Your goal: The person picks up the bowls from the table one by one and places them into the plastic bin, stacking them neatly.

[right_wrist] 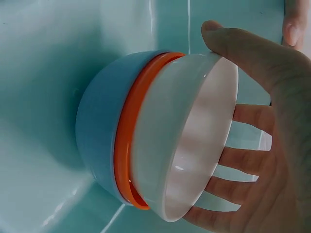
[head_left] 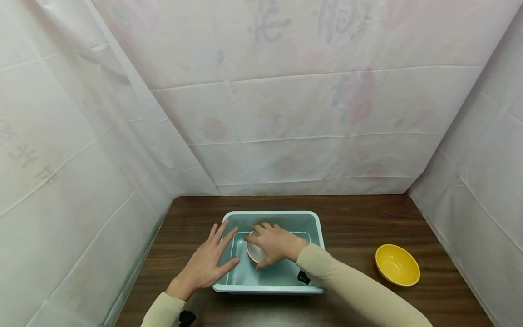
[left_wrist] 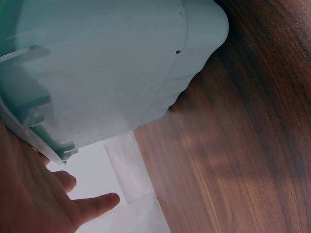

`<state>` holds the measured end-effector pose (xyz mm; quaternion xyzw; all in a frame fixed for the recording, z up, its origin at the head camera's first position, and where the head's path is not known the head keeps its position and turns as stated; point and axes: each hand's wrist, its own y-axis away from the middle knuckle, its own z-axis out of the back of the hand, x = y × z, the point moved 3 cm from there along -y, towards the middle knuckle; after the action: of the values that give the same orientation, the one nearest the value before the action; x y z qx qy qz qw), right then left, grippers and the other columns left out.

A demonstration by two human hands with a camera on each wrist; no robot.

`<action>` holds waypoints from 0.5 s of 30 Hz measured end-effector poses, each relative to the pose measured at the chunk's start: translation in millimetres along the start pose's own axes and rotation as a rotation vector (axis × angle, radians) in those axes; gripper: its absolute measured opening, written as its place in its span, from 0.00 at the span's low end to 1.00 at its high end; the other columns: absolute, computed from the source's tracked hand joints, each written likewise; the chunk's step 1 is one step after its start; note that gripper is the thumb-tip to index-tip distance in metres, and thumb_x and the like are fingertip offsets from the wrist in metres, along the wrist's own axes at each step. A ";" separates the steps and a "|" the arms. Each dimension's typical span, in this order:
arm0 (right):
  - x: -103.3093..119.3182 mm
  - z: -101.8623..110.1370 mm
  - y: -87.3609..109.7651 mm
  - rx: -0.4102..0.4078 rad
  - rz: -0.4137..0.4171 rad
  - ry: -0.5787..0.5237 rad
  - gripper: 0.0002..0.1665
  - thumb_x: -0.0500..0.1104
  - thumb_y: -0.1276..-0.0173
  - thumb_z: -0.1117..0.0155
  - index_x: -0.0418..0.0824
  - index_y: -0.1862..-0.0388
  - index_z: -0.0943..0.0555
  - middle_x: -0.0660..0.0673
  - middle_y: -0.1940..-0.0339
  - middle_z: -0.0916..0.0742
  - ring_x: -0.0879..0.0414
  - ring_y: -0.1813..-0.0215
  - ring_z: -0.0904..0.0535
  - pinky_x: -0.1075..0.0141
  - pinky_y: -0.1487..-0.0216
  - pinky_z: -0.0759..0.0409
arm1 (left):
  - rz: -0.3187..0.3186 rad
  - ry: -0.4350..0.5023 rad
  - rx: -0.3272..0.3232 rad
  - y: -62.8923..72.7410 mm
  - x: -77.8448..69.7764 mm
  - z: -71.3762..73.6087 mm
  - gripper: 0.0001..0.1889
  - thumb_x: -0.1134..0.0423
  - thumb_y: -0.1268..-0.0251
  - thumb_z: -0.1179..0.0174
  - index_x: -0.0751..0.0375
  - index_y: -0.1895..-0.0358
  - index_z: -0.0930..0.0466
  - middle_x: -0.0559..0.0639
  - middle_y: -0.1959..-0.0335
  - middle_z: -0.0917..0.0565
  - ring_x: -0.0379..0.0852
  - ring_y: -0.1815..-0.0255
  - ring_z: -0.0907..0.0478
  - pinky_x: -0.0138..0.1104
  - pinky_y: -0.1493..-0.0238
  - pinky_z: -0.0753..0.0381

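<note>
A light blue-green plastic basin (head_left: pixel 269 289) sits on the table, and inside it is a stack of bowls. White is the top bowl (right_wrist: pixel 163 126), tilted a little against the orange bowl (right_wrist: pixel 124 150) under it; a blue bowl (right_wrist: pixel 99 121) is lowest. My right hand (head_left: pixel 278 243) reaches over the basin and holds the white bowl across its rim, thumb on one side and fingers on the other. At the basin's left rim my left hand (head_left: pixel 206 263) has its fingers spread, with nothing in its grasp.
To the right, a yellow bowl (head_left: pixel 397 265) stands upright on the dark wooden table (head_left: pixel 351 222). White sheets (head_left: pixel 302 163) hang behind the table and along both sides.
</note>
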<state>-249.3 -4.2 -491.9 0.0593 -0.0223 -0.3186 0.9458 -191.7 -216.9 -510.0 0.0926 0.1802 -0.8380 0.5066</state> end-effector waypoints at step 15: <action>3.5 -8.8 -5.4 0.044 -0.053 0.059 0.52 0.74 0.42 0.28 0.60 0.21 0.31 0.45 0.26 0.26 0.46 0.27 0.28 0.49 0.37 0.20 | 0.016 0.013 0.017 0.1 -0.3 1.1 0.42 0.34 0.27 0.46 0.45 0.16 0.46 0.54 0.13 0.55 0.69 0.16 0.56 0.73 0.41 0.29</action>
<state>-249.0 -9.7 -501.4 0.0899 0.0001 -0.3409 0.9358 -191.4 -217.1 -508.9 0.1038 0.1754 -0.8350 0.5112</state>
